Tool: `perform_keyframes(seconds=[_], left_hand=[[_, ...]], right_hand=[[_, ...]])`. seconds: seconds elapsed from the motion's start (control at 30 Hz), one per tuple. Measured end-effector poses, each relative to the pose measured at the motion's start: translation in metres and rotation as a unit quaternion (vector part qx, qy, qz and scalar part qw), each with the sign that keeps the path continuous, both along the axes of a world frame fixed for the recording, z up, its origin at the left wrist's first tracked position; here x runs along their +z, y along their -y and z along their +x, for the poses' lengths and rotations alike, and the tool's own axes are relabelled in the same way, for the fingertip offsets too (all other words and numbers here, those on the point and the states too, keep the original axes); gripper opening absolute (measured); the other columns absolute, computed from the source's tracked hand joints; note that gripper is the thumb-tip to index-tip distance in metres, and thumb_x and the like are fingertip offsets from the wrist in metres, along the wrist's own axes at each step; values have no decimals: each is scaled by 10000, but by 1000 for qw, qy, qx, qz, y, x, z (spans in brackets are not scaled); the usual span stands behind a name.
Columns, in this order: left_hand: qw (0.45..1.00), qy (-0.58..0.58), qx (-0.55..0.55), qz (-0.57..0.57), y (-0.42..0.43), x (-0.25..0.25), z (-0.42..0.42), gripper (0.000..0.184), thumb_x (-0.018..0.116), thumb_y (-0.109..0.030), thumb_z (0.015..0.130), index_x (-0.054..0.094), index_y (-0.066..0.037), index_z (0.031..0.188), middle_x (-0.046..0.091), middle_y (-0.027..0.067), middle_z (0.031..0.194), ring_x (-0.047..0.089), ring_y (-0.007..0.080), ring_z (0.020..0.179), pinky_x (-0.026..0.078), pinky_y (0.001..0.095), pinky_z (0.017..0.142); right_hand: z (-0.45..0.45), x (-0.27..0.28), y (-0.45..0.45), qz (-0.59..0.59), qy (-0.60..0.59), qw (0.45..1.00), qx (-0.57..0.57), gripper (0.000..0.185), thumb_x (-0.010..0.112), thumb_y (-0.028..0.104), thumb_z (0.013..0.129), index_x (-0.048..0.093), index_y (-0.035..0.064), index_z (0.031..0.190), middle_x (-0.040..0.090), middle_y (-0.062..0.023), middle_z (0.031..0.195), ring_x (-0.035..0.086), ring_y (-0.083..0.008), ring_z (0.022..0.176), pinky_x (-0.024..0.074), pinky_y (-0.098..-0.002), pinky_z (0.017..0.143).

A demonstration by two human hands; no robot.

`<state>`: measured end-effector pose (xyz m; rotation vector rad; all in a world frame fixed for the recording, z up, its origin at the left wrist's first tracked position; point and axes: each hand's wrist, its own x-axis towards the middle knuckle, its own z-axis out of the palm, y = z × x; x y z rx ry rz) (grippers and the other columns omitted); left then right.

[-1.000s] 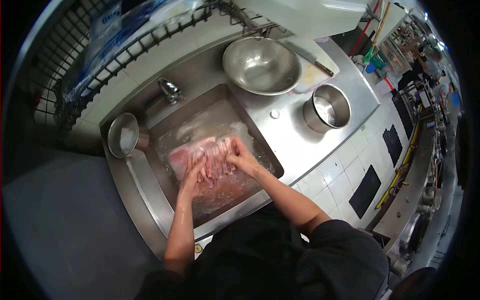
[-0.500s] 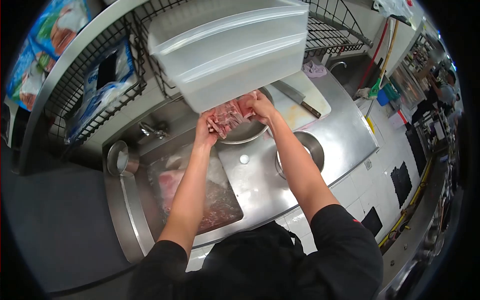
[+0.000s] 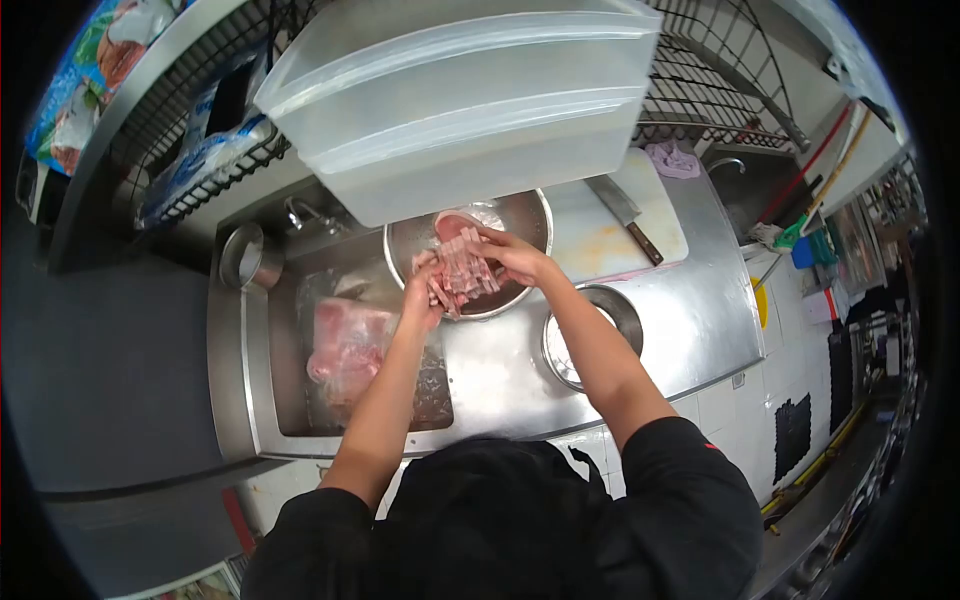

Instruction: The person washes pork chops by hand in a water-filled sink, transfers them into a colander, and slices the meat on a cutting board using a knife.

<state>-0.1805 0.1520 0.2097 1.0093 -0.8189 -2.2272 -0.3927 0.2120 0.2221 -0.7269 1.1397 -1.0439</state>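
Strips of raw meat (image 3: 464,268) are bunched between my two hands, over a large metal bowl (image 3: 540,225). My left hand (image 3: 424,292) is closed around the left end of the bunch. On the other side, my right hand (image 3: 515,258) grips it with the fingers on top. A rounded pink piece of meat (image 3: 455,224) shows inside the bowl just beyond them. Right of the bowl lies a white cutting board (image 3: 590,235), with a cleaver (image 3: 625,218) resting on it. A smaller metal bowl (image 3: 628,318) stands below my right forearm, partly hidden by it.
Left of the counter, a sink (image 3: 290,400) holds water and a large wrapped pink piece of meat (image 3: 345,345). A metal pot (image 3: 252,258) sits at its far left corner, near a faucet (image 3: 312,215). Stacked plastic bins (image 3: 470,130) overhang the big bowl from a wire rack (image 3: 710,80).
Both hands have lowered the meat strips from beneath the bins' edge to over the large bowl. My view has shifted, showing more of the bowl and of the wrapped meat in the sink.
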Motion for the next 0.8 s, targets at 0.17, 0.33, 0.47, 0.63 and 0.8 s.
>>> perform_keyframes(seconds=[0.17, 0.33, 0.47, 0.63, 0.8], left_hand=[[1000, 12, 8, 17, -44, 18, 34, 348, 604, -235, 888, 566, -127, 1216, 680, 75, 1002, 683, 221, 791, 566, 398, 544], [999, 40, 15, -18, -25, 25, 28, 348, 600, -229, 886, 534, -137, 1215, 674, 88, 969, 681, 229, 764, 565, 401, 520], [996, 66, 13, -50, -19, 33, 26, 371, 604, -225, 881, 518, -126, 1229, 675, 109, 964, 684, 246, 742, 564, 409, 487], [998, 63, -2, -24, -40, 22, 30, 367, 607, -225, 879, 541, -103, 1218, 689, 117, 938, 689, 250, 732, 566, 419, 500], [996, 66, -15, 62, -78, 19, 33, 315, 615, -236, 876, 592, -95, 1157, 694, 97, 928, 688, 244, 760, 572, 415, 536]], right_hand=[[19, -1, -39, 5, 69, 997, 18, 716, 669, 293, 912, 336, 44, 1494, 602, -167, 1107, 673, -286, 816, 588, -422, 600], [27, 7, -22, 30, 91, 995, -9, 586, 650, 272, 887, 428, 61, 1385, 507, -175, 1251, 633, -348, 914, 574, -497, 629], [24, 24, -14, 16, 80, 997, 0, 541, 637, 283, 870, 449, 63, 1327, 477, -174, 1271, 607, -380, 946, 559, -591, 659], [17, 12, -28, 69, 77, 994, 42, 452, 592, 247, 862, 478, 66, 1260, 484, -178, 1183, 615, -405, 868, 556, -608, 643], [10, -9, -56, 134, 110, 981, 90, 381, 577, 207, 869, 515, 52, 1211, 549, -145, 1038, 636, -394, 825, 588, -589, 594]])
